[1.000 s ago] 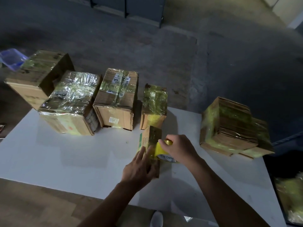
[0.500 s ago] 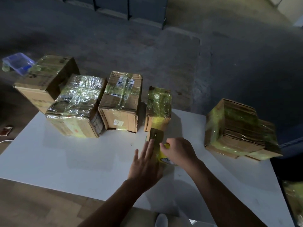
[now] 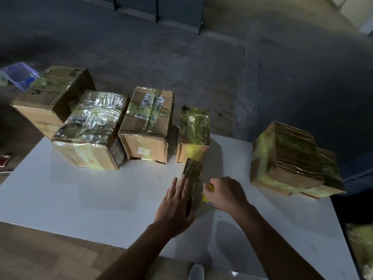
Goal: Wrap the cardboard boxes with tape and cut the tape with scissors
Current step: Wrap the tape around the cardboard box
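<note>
While the left hand (image 3: pixel 175 205) lies flat with its fingers straight, it presses down on a small thin brown cardboard box (image 3: pixel 192 174) (this one is already shiny with yellowish tape). That box lies on the white counter (image 3: pixel 80 199), near the middle, just in front of a row of bigger boxes. The right hand (image 3: pixel 227 194) is curled round a yellow roll of tape (image 3: pixel 207 191), just beside the right edge of the small box. Most of the roll is hidden under the hand.

Four more boxes stand in a row at the far side of the counter. From the right, there is a narrow tall box with yellow-green tape on top (image 3: pixel 193 132). Next comes a brown box with white labels (image 3: pixel 148 124). After that sits a box covered in crinkly shiny tape (image 3: pixel 90 128). Behind this one stands a big plain brown box (image 3: pixel 50 98) (I cannot tell if it rests on the counter). Well apart, near the right edge, sits a taped bundle of brown cardboard boxes (image 3: pixel 292 158).

A clear blue plastic tub (image 3: pixel 18 74) is at the far left, beyond the big box. Past the counter is a grey concrete floor (image 3: pixel 181 57).
</note>
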A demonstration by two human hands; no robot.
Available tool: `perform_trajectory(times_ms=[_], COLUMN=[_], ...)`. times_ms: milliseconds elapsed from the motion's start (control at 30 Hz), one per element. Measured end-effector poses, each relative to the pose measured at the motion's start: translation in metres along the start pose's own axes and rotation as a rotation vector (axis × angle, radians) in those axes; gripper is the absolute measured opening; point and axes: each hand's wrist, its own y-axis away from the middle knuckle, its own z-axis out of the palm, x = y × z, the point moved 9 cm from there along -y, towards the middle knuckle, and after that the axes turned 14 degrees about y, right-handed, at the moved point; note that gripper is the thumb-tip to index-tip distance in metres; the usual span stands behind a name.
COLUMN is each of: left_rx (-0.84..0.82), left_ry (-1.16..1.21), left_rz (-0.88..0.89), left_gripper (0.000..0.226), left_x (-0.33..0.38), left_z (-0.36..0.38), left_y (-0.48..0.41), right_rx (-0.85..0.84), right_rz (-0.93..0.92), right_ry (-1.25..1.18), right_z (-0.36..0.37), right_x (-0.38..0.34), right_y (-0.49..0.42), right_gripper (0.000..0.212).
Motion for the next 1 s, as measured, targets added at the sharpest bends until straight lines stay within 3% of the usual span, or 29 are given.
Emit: perform_trajectory(times_ms=[267, 500, 600, 733, 900, 1000], left_rx=[0.007, -0.095, -0.03, 0.044, 0.122, 0.096], left_ry=[-0.108, -0.151, -0.08, 0.184, 0.75, 0.939], left_rz=[0.027, -0.197, -0.214, -0.11, -0.125, -0.168], left_gripper=[0.064, 0.091, 0.094, 0.091, 0.076, 0.076], left_x=[0.0, 0.012, 0.019, -0.002, -0.038, -0.049], left_z=[0.002, 0.011, 0.0, -0.014, -0.005, 0.0], left_y=[0.007, -0.003, -0.004, 0.003, 0.019, 0.02], right_rx=[-0.047, -0.011, -0.012, 0.018, -0.036, -0.065], right_rz=[0.0, -0.007, 0.021, -0.017, -0.171, -0.168], right_ry=[-0.054, -0.135, -0.095, -0.131, -0.292, -0.326], right_z=[0.046, 0.054, 0.05, 0.036, 0.02, 0.02], right_x=[-0.006, -0.013, -0.011, -0.008, -0.019, -0.025], right_y=[-0.008, -0.011, -0.016, -0.018, -0.016, -0.015], right_gripper=[0.036, 0.037, 0.04, 0.039, 0.031, 0.038])
